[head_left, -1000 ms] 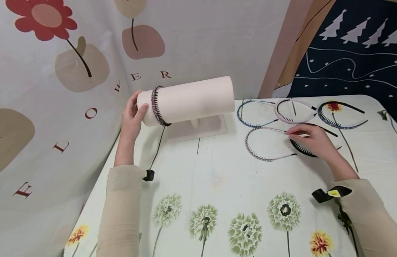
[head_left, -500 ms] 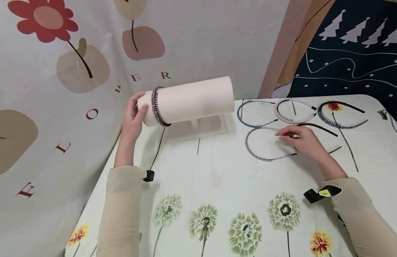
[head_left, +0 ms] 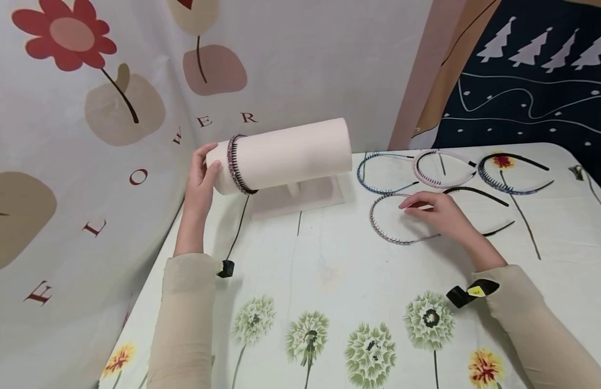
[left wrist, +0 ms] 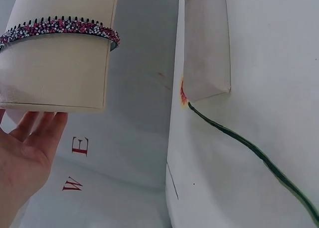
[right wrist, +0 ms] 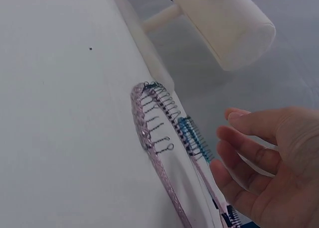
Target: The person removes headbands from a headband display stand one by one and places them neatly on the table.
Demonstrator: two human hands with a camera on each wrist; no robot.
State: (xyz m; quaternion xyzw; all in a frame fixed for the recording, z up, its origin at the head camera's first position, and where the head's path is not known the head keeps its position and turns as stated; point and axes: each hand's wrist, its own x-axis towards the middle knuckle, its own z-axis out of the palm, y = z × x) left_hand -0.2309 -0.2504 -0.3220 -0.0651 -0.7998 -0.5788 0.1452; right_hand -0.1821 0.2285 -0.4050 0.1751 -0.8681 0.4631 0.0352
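Observation:
My left hand (head_left: 199, 186) grips the left end of a cream cylindrical display stand (head_left: 300, 151), thumb on the near side. Round the cylinder near that hand sits a toothed headband (head_left: 234, 165), covered in pink, white and dark sparkles in the left wrist view. My right hand (head_left: 439, 213) hovers with nothing between its loosely bent fingers over a pale purple headband (head_left: 375, 224) on the table, overlapping its upper arm. The right wrist view shows that purple headband (right wrist: 142, 118) with its looped teeth beside the fingers. A black headband (head_left: 485, 194) lies partly hidden behind the right hand.
Behind lie a blue headband (head_left: 366, 181), a pink headband (head_left: 424, 175) and a black-and-blue headband (head_left: 490, 181). The stand's flat base (head_left: 320, 197) rests on a flower-printed tablecloth (head_left: 339, 281). A printed curtain (head_left: 300, 65) hangs close behind the stand.
My right hand has moved left from the black headband to over the pale purple one, its fingers parting slightly. My left hand stays on the stand's end.

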